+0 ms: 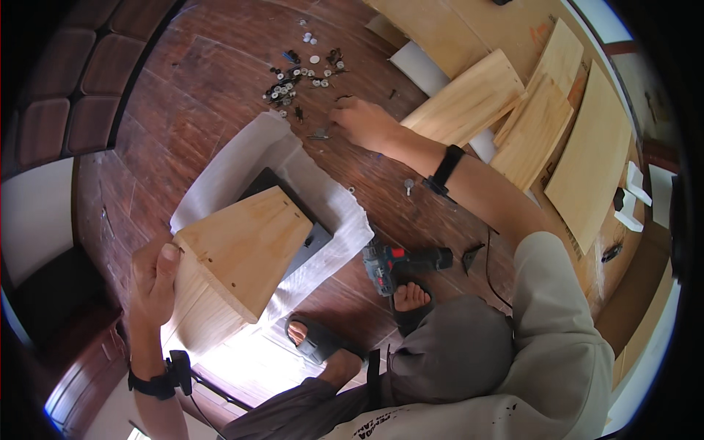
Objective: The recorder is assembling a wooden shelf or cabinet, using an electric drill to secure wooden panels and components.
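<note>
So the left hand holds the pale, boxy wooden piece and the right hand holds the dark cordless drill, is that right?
No, the right hand isn't holding the dark cordless drill: the head view shows it lying on the brown plank floor. The rest is right.

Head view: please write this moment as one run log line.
Left hand: holding wooden assembly | Right hand: beside small hardware, grip unclear | Power drill: lying on floor | Wooden boards: right side
</note>
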`<state>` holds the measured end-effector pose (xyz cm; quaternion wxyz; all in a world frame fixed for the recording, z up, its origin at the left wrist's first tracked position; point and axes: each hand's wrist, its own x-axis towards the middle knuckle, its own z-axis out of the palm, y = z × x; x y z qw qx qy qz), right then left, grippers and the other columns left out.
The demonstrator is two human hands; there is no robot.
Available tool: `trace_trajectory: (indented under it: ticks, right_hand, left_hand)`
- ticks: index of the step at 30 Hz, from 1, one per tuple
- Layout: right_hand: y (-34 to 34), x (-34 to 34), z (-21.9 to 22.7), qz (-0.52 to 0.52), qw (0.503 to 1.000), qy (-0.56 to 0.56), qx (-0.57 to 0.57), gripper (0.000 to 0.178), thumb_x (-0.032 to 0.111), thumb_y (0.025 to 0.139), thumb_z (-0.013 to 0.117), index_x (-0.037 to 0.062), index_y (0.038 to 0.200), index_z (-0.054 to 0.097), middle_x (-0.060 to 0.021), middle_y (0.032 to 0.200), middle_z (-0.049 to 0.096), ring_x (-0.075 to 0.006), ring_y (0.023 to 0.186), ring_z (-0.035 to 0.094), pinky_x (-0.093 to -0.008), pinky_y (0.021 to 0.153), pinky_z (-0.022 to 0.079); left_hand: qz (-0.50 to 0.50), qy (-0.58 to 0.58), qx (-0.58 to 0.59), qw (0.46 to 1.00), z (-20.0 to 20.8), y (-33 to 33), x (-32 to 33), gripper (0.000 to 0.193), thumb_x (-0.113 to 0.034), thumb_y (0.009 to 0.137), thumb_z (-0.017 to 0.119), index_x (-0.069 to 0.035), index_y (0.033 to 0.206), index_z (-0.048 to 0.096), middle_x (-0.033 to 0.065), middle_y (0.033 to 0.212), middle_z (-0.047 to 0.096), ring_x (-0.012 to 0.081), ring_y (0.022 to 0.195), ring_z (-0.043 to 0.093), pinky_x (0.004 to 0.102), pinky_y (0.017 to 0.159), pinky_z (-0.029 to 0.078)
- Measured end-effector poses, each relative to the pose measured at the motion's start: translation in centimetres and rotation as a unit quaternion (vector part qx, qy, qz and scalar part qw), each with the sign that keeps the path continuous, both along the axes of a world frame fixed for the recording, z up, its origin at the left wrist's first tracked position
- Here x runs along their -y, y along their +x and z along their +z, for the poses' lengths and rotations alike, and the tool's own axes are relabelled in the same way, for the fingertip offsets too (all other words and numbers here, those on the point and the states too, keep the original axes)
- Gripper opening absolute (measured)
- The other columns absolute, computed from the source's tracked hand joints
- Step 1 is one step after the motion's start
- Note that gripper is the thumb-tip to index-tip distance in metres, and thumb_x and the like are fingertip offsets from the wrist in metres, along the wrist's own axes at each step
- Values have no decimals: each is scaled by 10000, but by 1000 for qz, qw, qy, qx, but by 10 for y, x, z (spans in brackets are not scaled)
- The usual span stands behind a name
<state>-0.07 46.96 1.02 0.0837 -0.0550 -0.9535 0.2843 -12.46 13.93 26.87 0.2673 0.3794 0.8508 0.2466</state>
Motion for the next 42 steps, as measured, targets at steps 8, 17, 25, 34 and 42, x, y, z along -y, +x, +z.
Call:
trace_trajectory:
  ticks: [8,17,25,34,42]
  right_hand:
    - [-19,34,-10,34,994,64,83,136,106,845,588,31,944,644,-158,995,595,-324,1063,584,-407,793,554]
    - [-19,51,-18,51,994,94,-16,148,102,847,563,15,959,607,-122,970,588,-308,967,607,-387,803,553]
    - [-31,47,-25,97,987,127,15,105,115,812,605,33,865,643,-142,847,658,-323,848,672,-418,708,563]
    - [-1,80,118,50,736,-675,2,175,25,844,708,-51,1002,713,-70,853,717,-105,769,664,-244,699,537]
    - [17,116,163,106,716,-689,-45,187,-1,862,715,-65,1036,702,-115,944,710,-144,831,675,-252,737,551]
  left_hand:
    - [6,6,7,1000,1,5,-9,604,-510,1004,458,5,689,463,54,613,372,134,586,370,334,531,321]
    - [-11,1,6,1000,1,0,-6,589,-481,1003,473,7,676,434,72,604,347,163,564,351,344,526,309]
    - [0,1,18,1000,1,1,-8,571,-468,1009,463,9,695,444,81,616,354,160,581,369,336,540,319]
    - [3,-22,45,999,6,-2,-9,563,-463,1011,468,2,693,448,67,615,362,150,590,364,336,546,327]
    - [13,-14,59,998,1,3,-12,572,-485,1008,465,6,719,517,67,625,438,149,594,413,327,556,364]
